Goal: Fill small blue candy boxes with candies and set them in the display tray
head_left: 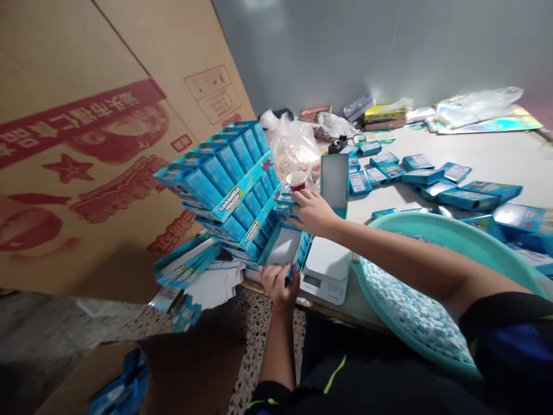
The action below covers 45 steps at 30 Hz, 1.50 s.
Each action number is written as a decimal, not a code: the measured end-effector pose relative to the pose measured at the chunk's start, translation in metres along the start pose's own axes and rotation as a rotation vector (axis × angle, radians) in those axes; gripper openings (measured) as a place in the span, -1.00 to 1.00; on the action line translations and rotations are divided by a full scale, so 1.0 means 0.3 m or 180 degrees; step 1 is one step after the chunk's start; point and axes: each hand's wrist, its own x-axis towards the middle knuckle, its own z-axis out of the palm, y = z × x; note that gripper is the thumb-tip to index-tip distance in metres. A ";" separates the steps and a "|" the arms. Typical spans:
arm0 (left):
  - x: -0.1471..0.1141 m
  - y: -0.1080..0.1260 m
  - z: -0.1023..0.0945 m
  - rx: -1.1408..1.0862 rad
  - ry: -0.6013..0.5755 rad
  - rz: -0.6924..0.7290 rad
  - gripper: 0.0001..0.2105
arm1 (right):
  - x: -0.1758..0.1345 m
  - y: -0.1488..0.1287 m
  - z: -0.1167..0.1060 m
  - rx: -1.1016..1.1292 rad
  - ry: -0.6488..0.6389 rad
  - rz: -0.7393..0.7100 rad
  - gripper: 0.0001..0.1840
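A blue cardboard display tray (283, 245) with a pale inside lies at the table's front edge. My left hand (280, 282) is closed on its near end, fingers curled over the edge. At the tray's far end my right hand (317, 213) is closed on small blue candy boxes (285, 206); its fingertips are partly hidden. To the left stands a tall stack of filled blue display trays (228, 190) lettered "CARAMELO MACIZO". A white digital scale (328, 262) sits right of the tray. Behind it an opened blue carton (334, 181) stands upright with its pale inside showing.
A turquoise basin (432, 225) of small wrapped sweets stands at the right. Many blue boxes (466, 196) lie scattered behind it. A red paper cup (296, 181) and a clear bag (289, 144) are at the back. A large brown carton (108, 144) rises at the left.
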 end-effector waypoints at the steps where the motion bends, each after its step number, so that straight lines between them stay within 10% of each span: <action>1: 0.003 -0.007 0.003 -0.0049 0.0058 0.0037 -0.93 | -0.015 0.006 -0.022 -0.0034 0.0020 0.0045 -0.55; 5: -0.002 -0.056 0.028 -0.0211 0.0265 0.0261 -0.79 | -0.118 0.147 -0.142 -0.0238 -0.0152 0.0727 -0.50; 12: -0.042 -0.184 0.086 -0.0551 0.0053 0.0109 -0.69 | -0.577 0.679 -0.303 -0.0847 -0.0839 0.3483 -0.46; 17: -0.018 -0.175 0.087 -0.0606 0.0036 -0.0123 -0.69 | -0.794 0.825 -0.311 -0.0522 -0.1262 0.3901 -0.25; 25: 0.047 -0.029 0.017 -0.0584 0.0319 0.0216 -0.54 | -0.750 0.728 -0.328 0.0088 -0.0814 0.3268 -0.49; 31: 0.224 0.328 0.051 -0.1792 -0.0243 0.0460 -0.38 | -0.738 0.396 -0.391 0.0574 0.0186 0.1635 -0.40; 33: 0.305 0.445 0.103 -0.1852 -0.0403 0.0636 -0.24 | -0.743 0.278 -0.394 0.0729 -0.0042 0.1210 -0.41; 37: 0.378 0.566 0.227 -0.2325 -0.2191 0.0693 -0.52 | -0.792 0.185 -0.366 0.0660 -0.0105 0.1250 -0.49; 41: 0.425 0.599 0.393 -0.2523 -0.3070 0.0654 -0.66 | -0.853 0.302 -0.338 0.0647 0.0102 0.1587 -0.60; 45: 0.652 0.686 0.717 -0.2519 -0.3451 0.0019 -0.68 | -0.839 0.434 -0.323 0.0493 -0.0221 0.1944 -0.79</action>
